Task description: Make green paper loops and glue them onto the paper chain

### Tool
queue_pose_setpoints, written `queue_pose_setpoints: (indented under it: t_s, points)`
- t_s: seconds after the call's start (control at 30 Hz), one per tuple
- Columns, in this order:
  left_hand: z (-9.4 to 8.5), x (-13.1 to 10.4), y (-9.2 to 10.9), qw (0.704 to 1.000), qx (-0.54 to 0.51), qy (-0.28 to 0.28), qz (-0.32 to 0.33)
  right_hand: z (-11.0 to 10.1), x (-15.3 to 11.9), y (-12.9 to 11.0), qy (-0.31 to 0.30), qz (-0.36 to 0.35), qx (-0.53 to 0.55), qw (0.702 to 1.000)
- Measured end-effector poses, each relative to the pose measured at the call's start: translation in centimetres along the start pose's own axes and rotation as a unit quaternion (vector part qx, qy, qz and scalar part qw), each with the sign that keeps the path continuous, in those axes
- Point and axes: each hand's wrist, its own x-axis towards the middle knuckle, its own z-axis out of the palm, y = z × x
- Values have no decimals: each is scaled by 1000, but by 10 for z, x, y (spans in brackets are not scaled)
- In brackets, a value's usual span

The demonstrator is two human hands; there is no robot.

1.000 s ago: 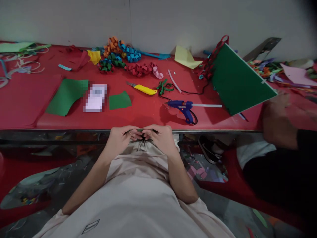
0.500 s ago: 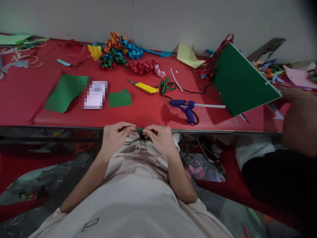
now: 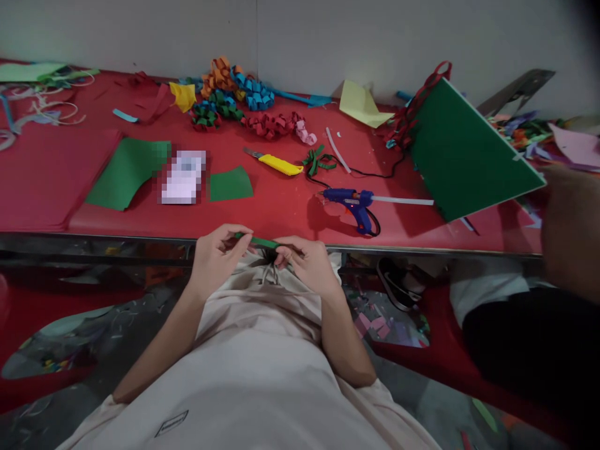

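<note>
Just in front of the table edge, a narrow green paper strip (image 3: 263,242) stretches between my two hands. My left hand (image 3: 219,256) pinches its left end between thumb and fingertips. At the other end, my right hand (image 3: 305,259) is closed on the strip in the same way, its fingers curled. Beyond my hands on the red table lie a small green paper piece (image 3: 231,184), a yellow utility knife (image 3: 280,164) and a blue glue gun (image 3: 349,203) with a glue stick in its back. A cluster of green curled strips (image 3: 319,160) rests near the knife.
Coiled paper chains (image 3: 255,94) lie at the back. Left are a larger green sheet (image 3: 126,175) and a blurred-out phone-like object (image 3: 184,177). Right, a co-worker's arm (image 3: 572,231) reaches to a tilted green board (image 3: 473,153). The glue gun's black cord trails behind it.
The green strip shows more of its length between my hands, which have moved slightly apart. The view has shifted a little, and the co-worker's arm is still at the board.
</note>
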Motion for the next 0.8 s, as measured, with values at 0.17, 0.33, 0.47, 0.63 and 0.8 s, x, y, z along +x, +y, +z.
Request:
queue_pose_setpoints:
  t_s: [0.17,0.33,0.47,0.63,0.8]
  points:
    - [0,5,-1,999,-24,-13,-35,-1,-2,-8,13,-13,-30,999]
    - [-1,6,-1,999,-19,-38,-25,-1,-2,-10,3,2,31,1000]
    - [-1,4,-2,998,-24,-47,-37,-1,-1,-6,-1,23,90,996]
    - [-3,2,-7,995,-56,-68,-48,0,0,-5,9,21,130,991]
    - [-2,-1,-3,995,-45,-59,-60,-1,-1,-7,5,4,135,991]
